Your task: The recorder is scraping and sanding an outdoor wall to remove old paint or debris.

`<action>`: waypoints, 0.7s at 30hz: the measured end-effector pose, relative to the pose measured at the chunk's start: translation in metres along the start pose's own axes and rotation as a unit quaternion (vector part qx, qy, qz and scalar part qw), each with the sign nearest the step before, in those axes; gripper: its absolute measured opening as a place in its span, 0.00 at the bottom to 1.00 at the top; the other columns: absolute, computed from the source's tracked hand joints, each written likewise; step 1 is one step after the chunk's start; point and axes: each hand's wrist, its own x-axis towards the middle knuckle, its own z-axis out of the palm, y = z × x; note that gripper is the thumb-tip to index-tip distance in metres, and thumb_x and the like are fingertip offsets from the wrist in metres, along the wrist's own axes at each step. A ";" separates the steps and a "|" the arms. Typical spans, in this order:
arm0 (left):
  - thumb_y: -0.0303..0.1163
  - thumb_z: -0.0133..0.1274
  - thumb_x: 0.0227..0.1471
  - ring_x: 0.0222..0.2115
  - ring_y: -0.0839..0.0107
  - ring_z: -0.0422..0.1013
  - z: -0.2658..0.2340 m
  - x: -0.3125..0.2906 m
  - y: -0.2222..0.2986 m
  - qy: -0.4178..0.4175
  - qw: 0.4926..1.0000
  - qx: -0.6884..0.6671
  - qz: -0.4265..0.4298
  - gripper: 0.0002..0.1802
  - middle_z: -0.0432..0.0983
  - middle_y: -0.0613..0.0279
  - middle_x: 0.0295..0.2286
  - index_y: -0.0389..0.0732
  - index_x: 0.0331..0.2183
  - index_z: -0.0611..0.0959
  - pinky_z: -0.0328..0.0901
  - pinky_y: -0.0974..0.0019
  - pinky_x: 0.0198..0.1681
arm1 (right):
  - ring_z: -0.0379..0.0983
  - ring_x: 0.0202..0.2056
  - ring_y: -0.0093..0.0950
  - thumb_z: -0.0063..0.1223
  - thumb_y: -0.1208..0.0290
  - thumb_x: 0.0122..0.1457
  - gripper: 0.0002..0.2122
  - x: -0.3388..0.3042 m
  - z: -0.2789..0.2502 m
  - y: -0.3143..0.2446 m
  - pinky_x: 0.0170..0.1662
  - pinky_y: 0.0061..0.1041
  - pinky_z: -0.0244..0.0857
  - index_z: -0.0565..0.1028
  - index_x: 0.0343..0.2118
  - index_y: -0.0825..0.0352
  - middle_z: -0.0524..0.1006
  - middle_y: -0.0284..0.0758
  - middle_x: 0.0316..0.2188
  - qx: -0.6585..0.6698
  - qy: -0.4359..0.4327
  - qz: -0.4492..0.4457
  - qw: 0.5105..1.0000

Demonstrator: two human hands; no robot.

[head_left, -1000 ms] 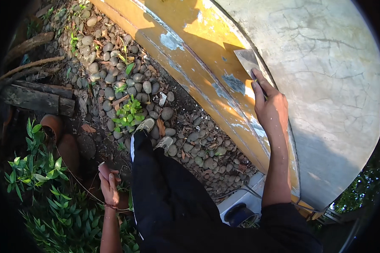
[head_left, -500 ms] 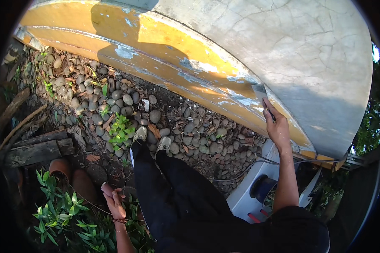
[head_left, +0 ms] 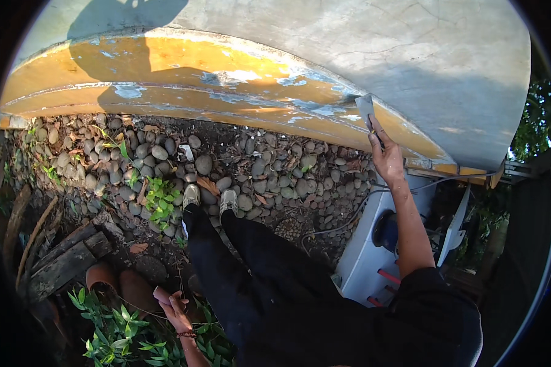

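My right hand (head_left: 387,160) is wrapped round the dark handle of a scraper (head_left: 365,109) with a broad, flat metal blade. The blade lies against the upper edge of a curved yellow band (head_left: 183,58), where paint has flaked off in pale patches. Low on the left, my left hand (head_left: 177,315) is held away from the wall, with a beaded bracelet at the wrist. Its fingers close on a small pinkish piece (head_left: 161,295), perhaps folded sandpaper; its exact kind is unclear.
Above the band spreads a cracked grey surface (head_left: 422,67). Rounded stones (head_left: 275,168) cover the ground around my shoes. A white box-like object (head_left: 361,244) and a cable (head_left: 434,182) lie beside my right arm. Clay pots (head_left: 101,276), leafy plants (head_left: 119,327) and wood pieces (head_left: 61,269) stand left.
The whole view has turned, so the wall band sits more level. The scraper remains at the band's upper edge, and the left hand still holds the pinkish piece.
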 end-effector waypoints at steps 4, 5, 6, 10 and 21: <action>0.50 0.47 0.70 0.26 0.74 0.74 -0.015 0.007 -0.011 -0.006 0.999 0.053 -0.005 0.29 0.82 0.58 0.40 0.36 0.57 0.66 0.65 0.71 0.32 | 0.71 0.61 0.44 0.47 0.57 0.71 0.22 -0.025 -0.033 0.100 0.62 0.34 0.65 0.69 0.66 0.52 0.77 0.44 0.57 0.013 0.057 0.150 0.987; 0.51 0.47 0.69 0.26 0.74 0.74 -0.016 0.012 -0.013 -0.002 0.999 0.049 -0.001 0.29 0.82 0.58 0.40 0.36 0.56 0.66 0.65 0.70 0.31 | 0.71 0.61 0.44 0.47 0.57 0.71 0.22 -0.030 -0.034 0.103 0.62 0.34 0.65 0.69 0.66 0.52 0.77 0.44 0.57 0.018 0.055 0.152 0.987; 0.51 0.47 0.69 0.27 0.73 0.74 -0.018 0.017 -0.013 0.002 0.999 0.045 0.004 0.29 0.82 0.58 0.40 0.36 0.56 0.66 0.65 0.69 0.30 | 0.70 0.62 0.44 0.46 0.56 0.72 0.23 -0.039 -0.039 0.106 0.62 0.34 0.64 0.69 0.66 0.56 0.77 0.45 0.58 -0.015 0.012 0.160 0.987; 0.51 0.47 0.69 0.27 0.74 0.75 -0.020 0.029 0.011 -0.004 0.997 0.072 0.018 0.29 0.82 0.58 0.40 0.36 0.56 0.66 0.65 0.71 0.30 | 0.70 0.62 0.45 0.45 0.55 0.72 0.25 -0.069 -0.017 0.063 0.63 0.33 0.63 0.68 0.66 0.64 0.76 0.48 0.58 0.004 -0.052 0.231 0.972; 0.34 0.52 0.67 0.27 0.76 0.74 -0.019 0.045 0.043 -0.023 0.992 0.115 0.040 0.15 0.82 0.60 0.38 0.41 0.48 0.65 0.65 0.74 0.29 | 0.76 0.40 0.48 0.55 0.54 0.66 0.20 -0.207 0.128 0.043 0.45 0.42 0.68 0.76 0.45 0.71 0.78 0.52 0.36 0.080 -0.273 0.290 0.914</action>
